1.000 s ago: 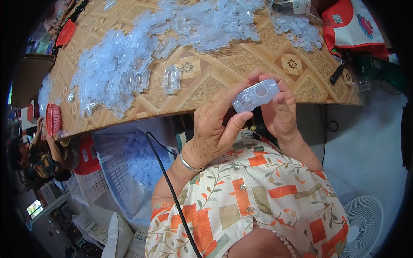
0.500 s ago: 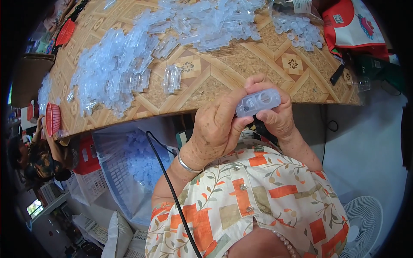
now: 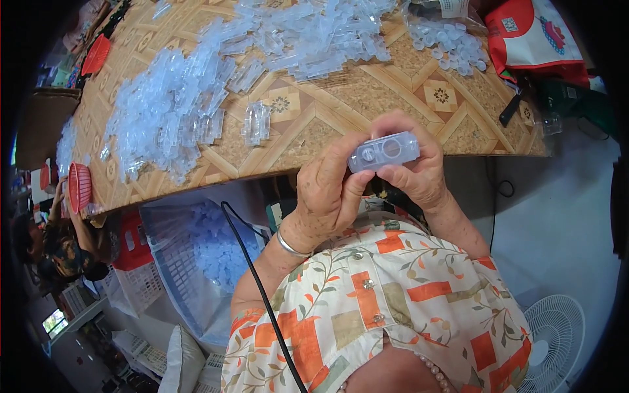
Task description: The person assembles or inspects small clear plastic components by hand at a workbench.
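Note:
Between my two hands, just off the table's near edge, is a clear plastic piece [image 3: 385,152], oblong, with a round opening and a smaller round part beside it. My left hand [image 3: 327,183] grips its left end between thumb and fingers. At the other end, my right hand [image 3: 419,160] holds it with the thumb below and the fingers behind. A pair of similar clear pieces [image 3: 257,123] lies alone on the table [image 3: 314,141]. Beyond it spreads a large heap of clear plastic pieces [image 3: 170,111]. Small clear round caps [image 3: 452,49] are piled at the far right.
A lined basket [image 3: 177,262] of clear pieces stands below the table on the left. A black cable [image 3: 259,295] hangs by my left forearm. Red baskets [image 3: 80,188] and another person [image 3: 65,242] are at far left. A black-handled tool [image 3: 511,110] and fan [image 3: 553,334] are at right.
Both hands have shifted slightly left with the plastic piece, which is turned so its round opening shows more fully. Both keep hold of it.

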The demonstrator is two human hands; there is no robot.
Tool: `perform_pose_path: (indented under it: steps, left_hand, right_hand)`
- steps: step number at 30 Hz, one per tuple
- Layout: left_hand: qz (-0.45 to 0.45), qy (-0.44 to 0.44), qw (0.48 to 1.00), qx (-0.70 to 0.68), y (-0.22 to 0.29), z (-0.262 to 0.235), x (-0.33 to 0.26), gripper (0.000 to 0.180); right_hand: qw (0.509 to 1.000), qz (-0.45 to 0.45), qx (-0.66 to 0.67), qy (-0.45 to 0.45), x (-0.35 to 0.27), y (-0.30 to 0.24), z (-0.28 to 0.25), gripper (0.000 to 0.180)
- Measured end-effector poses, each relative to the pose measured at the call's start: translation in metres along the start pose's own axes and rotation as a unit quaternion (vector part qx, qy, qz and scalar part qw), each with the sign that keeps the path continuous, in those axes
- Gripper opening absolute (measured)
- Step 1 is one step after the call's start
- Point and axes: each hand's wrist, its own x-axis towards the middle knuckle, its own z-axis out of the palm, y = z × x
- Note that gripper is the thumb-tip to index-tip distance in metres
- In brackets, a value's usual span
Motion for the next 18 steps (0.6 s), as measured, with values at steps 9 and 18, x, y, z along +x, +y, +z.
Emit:
perform_pose_path:
  steps: [9,18]
  left_hand:
    - [-0.267,0.012,0.86,-0.435,0.008,0.003,-0.002,0.038]
    - [-0.289,0.001,0.83,-0.477,0.005,0.009,-0.001,0.049]
  right_hand:
    - [0.999,-0.004,0.018,0.037,-0.003,0.003,-0.008,0.068]
    - [0.953,-0.127,-0.275,0.013,0.0,0.0,-0.013,0.09]
